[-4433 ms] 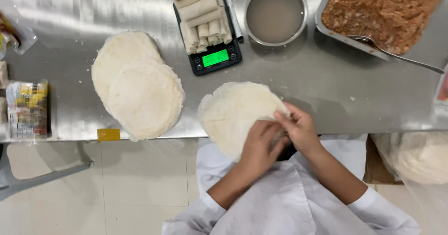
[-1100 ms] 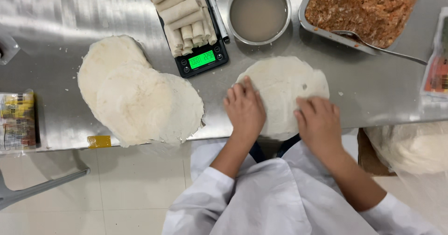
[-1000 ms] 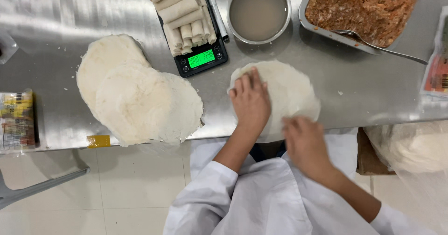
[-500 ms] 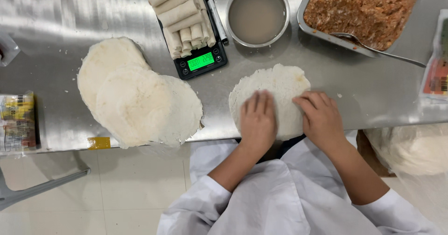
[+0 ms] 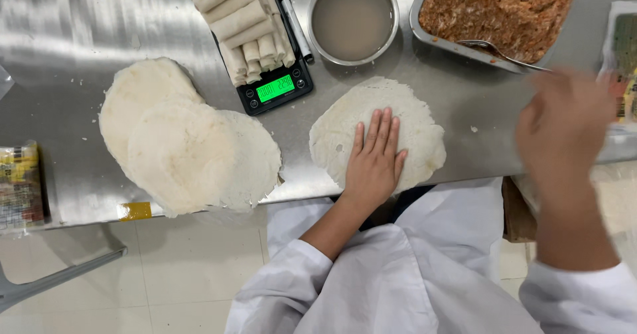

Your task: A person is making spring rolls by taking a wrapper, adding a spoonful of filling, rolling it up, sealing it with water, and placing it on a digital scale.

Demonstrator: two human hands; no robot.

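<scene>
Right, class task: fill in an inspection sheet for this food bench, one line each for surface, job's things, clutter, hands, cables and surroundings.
Surface: steel table, a few crumbs.
Job's things: single round wrapper near the front edge; stack of wrappers overhanging the edge; tray of filling with a spoon; bowl of cloudy liquid; finished rolls on a scale.
Clutter: pen; packet.
Hands: left hand flat on the wrapper; right hand raised, blurred, nothing visibly held.
Cables: nothing seen.
Surroundings: tiled floor.
</scene>
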